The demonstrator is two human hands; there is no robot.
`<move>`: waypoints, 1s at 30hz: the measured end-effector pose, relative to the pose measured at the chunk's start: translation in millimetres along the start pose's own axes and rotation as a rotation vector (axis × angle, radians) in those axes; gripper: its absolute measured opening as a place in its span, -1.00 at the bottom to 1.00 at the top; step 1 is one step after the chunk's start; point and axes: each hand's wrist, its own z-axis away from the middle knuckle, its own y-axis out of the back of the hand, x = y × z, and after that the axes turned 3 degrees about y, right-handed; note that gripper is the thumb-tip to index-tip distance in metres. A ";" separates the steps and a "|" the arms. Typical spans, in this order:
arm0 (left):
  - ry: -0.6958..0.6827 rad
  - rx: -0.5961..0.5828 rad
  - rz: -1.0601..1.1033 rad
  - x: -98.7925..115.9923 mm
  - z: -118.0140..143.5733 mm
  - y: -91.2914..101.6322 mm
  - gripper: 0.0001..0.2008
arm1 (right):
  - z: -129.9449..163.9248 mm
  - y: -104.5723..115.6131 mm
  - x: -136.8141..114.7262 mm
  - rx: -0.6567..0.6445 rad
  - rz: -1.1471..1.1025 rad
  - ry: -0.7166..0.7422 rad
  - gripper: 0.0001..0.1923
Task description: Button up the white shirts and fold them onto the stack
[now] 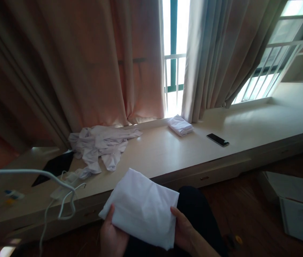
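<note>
A white cloth (144, 207), folded into a flat bundle, is held above my lap. My left hand (112, 232) grips its left edge, thumb on top and fingers underneath. At the right edge, my right hand (185, 228) clasps it the same way, with the fingers partly hidden beneath. On the bench beyond lies a crumpled heap of white cloth (100, 146), with what look like sleeves spread out. A second folded white cloth (180, 125) rests near the window.
The pale bench (151, 153) runs along the curtains (140, 71). On it are a phone (218, 140), a dark flat object (53, 167) and a power strip (65, 185). A white cable (33, 172) crosses the left foreground. An open box (298, 203) stands on the floor at right.
</note>
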 end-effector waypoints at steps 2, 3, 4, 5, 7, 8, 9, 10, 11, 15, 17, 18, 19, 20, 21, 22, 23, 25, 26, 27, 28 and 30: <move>-0.015 -0.008 0.004 -0.4 -3.1 9.3 -0.54 | -1.7 -1.2 0.4 0.043 0.034 0.009 -0.37; -0.020 -0.022 0.023 -0.8 -5.3 14.6 -0.55 | -2.4 -2.9 1.3 0.051 0.044 0.005 -0.38; -0.016 -0.056 0.053 -1.0 -7.7 20.1 -0.57 | -2.9 -5.2 2.3 0.054 0.053 -0.011 -0.38; -0.002 -0.118 0.089 -0.9 -10.1 25.7 -0.58 | -3.1 -7.7 3.5 0.056 0.060 -0.032 -0.39; 0.047 -0.323 0.160 0.5 -14.8 36.3 -0.58 | -2.7 -12.3 5.7 0.068 0.072 -0.052 -0.41; 0.072 -0.448 0.188 1.8 -17.0 40.8 -0.56 | -2.3 -14.0 6.5 0.075 0.077 -0.049 -0.42; 0.094 -0.565 0.208 3.4 -19.3 44.5 -0.53 | -2.0 -15.3 7.0 0.080 0.081 -0.036 -0.43; 0.115 -0.661 0.220 5.1 -21.8 47.3 -0.51 | -1.6 -16.3 7.0 0.082 0.086 -0.014 -0.44; 0.138 -0.731 0.225 6.5 -24.8 49.1 -0.50 | -1.3 -17.1 6.6 0.082 0.093 0.014 -0.44; 0.238 -0.787 0.205 4.4 -43.2 46.0 -0.50 | 1.5 -21.2 -2.2 0.084 0.133 0.121 -0.37; 0.237 -0.703 0.194 -4.1 -55.1 37.6 -0.51 | 4.9 -23.9 -12.2 0.096 0.156 0.171 -0.36; 0.235 -0.625 0.180 -10.0 -61.1 31.5 -0.52 | 7.2 -25.2 -18.7 0.110 0.172 0.194 -0.37; 0.245 -0.531 0.156 -16.8 -66.8 24.3 -0.53 | 10.0 -26.4 -26.1 0.130 0.189 0.218 -0.38; 0.265 -0.428 0.120 -24.2 -72.2 16.0 -0.54 | 13.1 -27.5 -34.3 0.154 0.205 0.241 -0.39; 0.291 -0.330 0.076 -32.1 -77.1 7.0 -0.54 | 16.6 -28.6 -43.2 0.178 0.220 0.262 -0.41; 0.315 -0.253 0.028 -40.2 -81.7 -2.6 -0.54 | 20.4 -29.6 -52.5 0.200 0.232 0.280 -0.41; 0.340 -0.206 -0.024 -48.6 -86.2 -12.4 -0.53 | 24.5 -30.7 -62.1 0.219 0.242 0.293 -0.42; 0.371 -0.205 -0.139 -64.9 -95.5 -31.6 -0.52 | 32.9 -33.6 -81.5 0.260 0.252 0.319 -0.42; 0.367 -0.243 -0.198 -72.4 -101.1 -40.8 -0.52 | 36.8 -35.3 -91.0 0.283 0.249 0.335 -0.42; 0.349 -0.296 -0.256 -78.9 -107.6 -49.8 -0.52 | 40.1 -37.2 -100.4 0.307 0.242 0.357 -0.42; 0.317 -0.350 -0.315 -84.1 -115.5 -58.5 -0.51 | 42.7 -39.0 -109.8 0.333 0.231 0.384 -0.41; 0.224 -0.428 -0.444 -89.7 -135.7 -75.5 -0.52 | 44.1 -42.2 -129.6 0.390 0.211 0.443 -0.42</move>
